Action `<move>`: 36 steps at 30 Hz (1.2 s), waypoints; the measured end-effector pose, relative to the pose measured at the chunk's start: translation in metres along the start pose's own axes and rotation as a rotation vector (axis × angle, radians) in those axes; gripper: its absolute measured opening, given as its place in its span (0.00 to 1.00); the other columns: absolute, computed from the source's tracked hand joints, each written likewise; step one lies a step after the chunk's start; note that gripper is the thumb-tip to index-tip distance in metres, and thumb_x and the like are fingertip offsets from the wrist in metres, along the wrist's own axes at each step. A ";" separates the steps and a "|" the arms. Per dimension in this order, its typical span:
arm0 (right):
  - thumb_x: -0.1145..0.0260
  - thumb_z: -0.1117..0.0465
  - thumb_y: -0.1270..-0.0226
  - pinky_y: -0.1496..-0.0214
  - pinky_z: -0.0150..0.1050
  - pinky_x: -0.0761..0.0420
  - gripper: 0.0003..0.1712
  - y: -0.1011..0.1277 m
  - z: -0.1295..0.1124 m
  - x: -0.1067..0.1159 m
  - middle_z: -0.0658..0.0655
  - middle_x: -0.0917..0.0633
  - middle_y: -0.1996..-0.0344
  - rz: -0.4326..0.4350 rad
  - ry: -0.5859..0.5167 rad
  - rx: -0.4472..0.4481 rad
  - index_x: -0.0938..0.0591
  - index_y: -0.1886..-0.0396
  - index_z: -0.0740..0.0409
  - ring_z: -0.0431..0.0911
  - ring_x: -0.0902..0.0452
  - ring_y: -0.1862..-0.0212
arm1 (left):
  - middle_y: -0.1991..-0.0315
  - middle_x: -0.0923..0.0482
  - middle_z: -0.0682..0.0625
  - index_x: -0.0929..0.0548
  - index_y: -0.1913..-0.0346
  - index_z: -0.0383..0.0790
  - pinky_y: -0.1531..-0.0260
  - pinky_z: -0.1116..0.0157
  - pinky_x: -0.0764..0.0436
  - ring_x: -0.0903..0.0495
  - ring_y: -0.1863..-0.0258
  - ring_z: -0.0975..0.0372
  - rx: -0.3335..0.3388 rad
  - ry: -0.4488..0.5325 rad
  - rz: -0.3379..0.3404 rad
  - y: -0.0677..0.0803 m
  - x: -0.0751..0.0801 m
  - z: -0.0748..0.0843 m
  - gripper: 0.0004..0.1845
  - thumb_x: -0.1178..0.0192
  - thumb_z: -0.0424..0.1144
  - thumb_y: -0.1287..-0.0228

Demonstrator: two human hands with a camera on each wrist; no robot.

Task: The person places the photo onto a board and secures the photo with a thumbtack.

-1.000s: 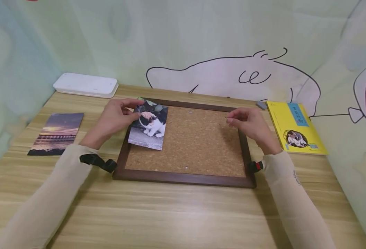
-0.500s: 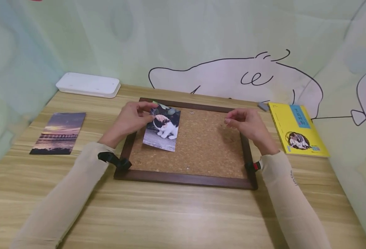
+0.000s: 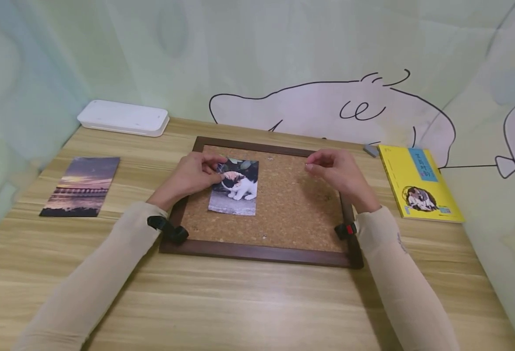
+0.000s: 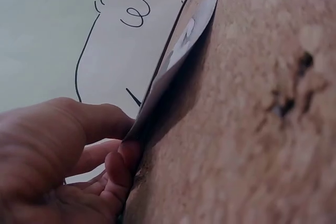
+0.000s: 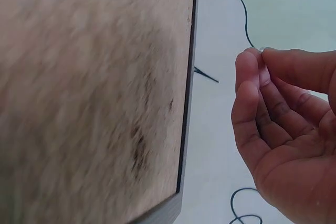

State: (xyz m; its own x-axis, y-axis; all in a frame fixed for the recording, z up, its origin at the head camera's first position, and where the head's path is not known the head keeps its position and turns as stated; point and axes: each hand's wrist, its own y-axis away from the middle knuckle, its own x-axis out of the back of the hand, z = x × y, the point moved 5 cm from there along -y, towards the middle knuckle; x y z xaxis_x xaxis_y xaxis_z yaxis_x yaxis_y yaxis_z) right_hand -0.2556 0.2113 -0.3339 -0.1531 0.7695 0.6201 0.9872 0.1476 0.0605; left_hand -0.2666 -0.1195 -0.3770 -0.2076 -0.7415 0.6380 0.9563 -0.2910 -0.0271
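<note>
A photo of a cat (image 3: 235, 190) lies over the left part of a cork board (image 3: 292, 204) with a dark wooden frame. My left hand (image 3: 192, 174) pinches its upper left edge between thumb and fingers. In the left wrist view the photo (image 4: 184, 45) is held close over the cork, with a shadow under its curved edge. Above the board's upper right, my right hand (image 3: 338, 171) pinches a tiny shiny piece (image 5: 262, 50) between thumb and index finger; it is mostly hidden by the fingertips. Two small pale spots show on the cork, near its top and bottom edges.
A sunset photo (image 3: 82, 187) lies on the wooden table (image 3: 257, 302) to the left. At the back left stands a white case (image 3: 123, 118). A yellow book (image 3: 419, 185) is at the right, with a small grey block (image 3: 371, 150) beside it. A printed curtain hangs behind.
My left hand has carried the cat photo to the right and lowered it toward the cork board. My right hand has shifted slightly left, still pinching the tiny piece.
</note>
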 end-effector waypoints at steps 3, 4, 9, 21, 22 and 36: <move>0.32 0.57 0.30 0.59 0.40 0.22 0.08 -0.003 -0.008 -0.005 0.56 0.14 0.61 0.002 0.023 0.023 0.14 0.56 0.55 0.51 0.21 0.60 | 0.61 0.21 0.43 0.17 0.41 0.37 0.69 0.68 0.26 0.23 0.67 0.59 0.002 -0.017 -0.001 0.000 0.000 0.000 0.22 0.32 0.34 0.40; 0.31 0.57 0.30 0.60 0.39 0.22 0.08 -0.004 -0.011 -0.007 0.56 0.13 0.62 0.001 0.024 0.031 0.14 0.56 0.55 0.51 0.21 0.60 | 0.61 0.21 0.43 0.17 0.41 0.37 0.69 0.68 0.27 0.23 0.67 0.59 0.001 -0.020 -0.001 0.000 -0.001 0.000 0.22 0.32 0.34 0.41; 0.31 0.59 0.31 0.58 0.40 0.22 0.08 -0.014 -0.026 -0.025 0.56 0.14 0.61 -0.033 -0.019 0.059 0.14 0.57 0.56 0.49 0.22 0.59 | 0.64 0.22 0.44 0.16 0.42 0.37 0.71 0.68 0.29 0.25 0.69 0.59 0.000 -0.037 0.009 0.000 0.000 0.000 0.22 0.31 0.34 0.42; 0.31 0.61 0.32 0.58 0.39 0.24 0.07 -0.046 -0.066 -0.081 0.55 0.13 0.63 -0.200 -0.008 0.133 0.13 0.57 0.59 0.47 0.21 0.60 | 0.63 0.22 0.44 0.16 0.43 0.38 0.69 0.65 0.26 0.24 0.68 0.57 0.003 -0.047 0.010 0.000 0.001 0.001 0.23 0.29 0.34 0.43; 0.31 0.61 0.32 0.58 0.39 0.23 0.07 -0.049 -0.067 -0.084 0.55 0.13 0.64 -0.212 -0.004 0.139 0.13 0.58 0.58 0.47 0.20 0.61 | 0.63 0.22 0.44 0.16 0.43 0.38 0.68 0.65 0.26 0.24 0.68 0.57 0.002 -0.049 0.007 0.000 0.001 0.002 0.23 0.29 0.35 0.43; 0.31 0.65 0.32 0.58 0.37 0.25 0.02 -0.070 -0.076 -0.113 0.54 0.14 0.66 -0.352 0.097 0.172 0.13 0.63 0.56 0.45 0.23 0.62 | 0.63 0.22 0.44 0.17 0.41 0.37 0.68 0.65 0.26 0.24 0.67 0.58 0.009 -0.051 -0.009 0.001 0.000 0.002 0.23 0.31 0.33 0.42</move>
State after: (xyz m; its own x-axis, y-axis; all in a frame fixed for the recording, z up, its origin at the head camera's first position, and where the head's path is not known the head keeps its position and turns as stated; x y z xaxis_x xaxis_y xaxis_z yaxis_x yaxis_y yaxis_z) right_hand -0.3036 0.0673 -0.3489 -0.4674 0.5924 0.6562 0.8519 0.5001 0.1554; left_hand -0.2650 -0.1188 -0.3751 -0.2059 -0.7070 0.6765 0.9563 -0.2921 -0.0142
